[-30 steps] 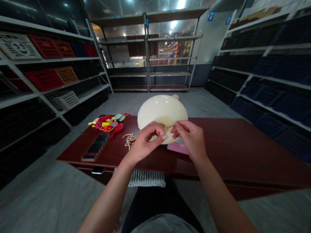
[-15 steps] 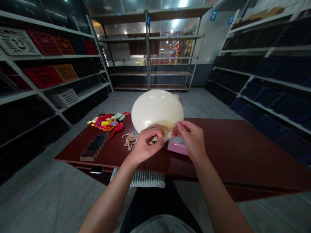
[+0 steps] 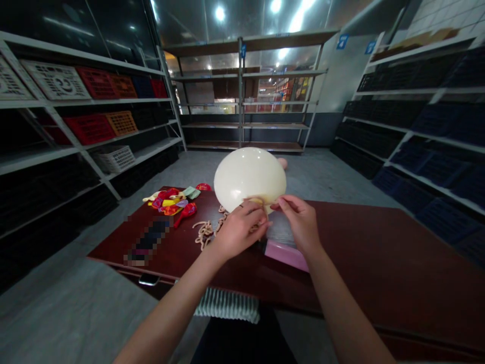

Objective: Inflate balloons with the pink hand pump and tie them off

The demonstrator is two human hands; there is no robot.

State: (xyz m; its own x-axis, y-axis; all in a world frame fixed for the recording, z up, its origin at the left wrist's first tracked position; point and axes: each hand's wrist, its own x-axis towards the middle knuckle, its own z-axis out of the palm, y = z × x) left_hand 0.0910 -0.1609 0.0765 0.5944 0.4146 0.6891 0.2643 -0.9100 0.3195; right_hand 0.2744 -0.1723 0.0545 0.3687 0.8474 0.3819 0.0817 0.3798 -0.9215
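A large inflated cream-white balloon (image 3: pixel 248 174) is held above the far part of the table, its neck end turned toward me. My left hand (image 3: pixel 242 227) is closed around the neck, with the fingers curled in and hiding most of it. At the balloon's right lower side, my right hand (image 3: pixel 301 220) pinches thumb and forefinger together on what looks like the neck's stretched edge; the exact grip is too small to make out. Below the hands lies a pink box (image 3: pixel 287 255) with a greyish top. Beige cord (image 3: pixel 203 233) lies in loose loops left of my left hand.
Several flat coloured balloons (image 3: pixel 172 202) are heaped on the left of the dark red table (image 3: pixel 364 253). A blurred-out dark object (image 3: pixel 149 240) lies in front of them. Crate-filled shelving (image 3: pixel 93 129) stands left and right, with a metal rack (image 3: pixel 241 101) behind.
The view has tilted up a little. My left hand has rolled over and its fingers have curled in closer at the balloon's neck. A bit more gap shows between the two hands.
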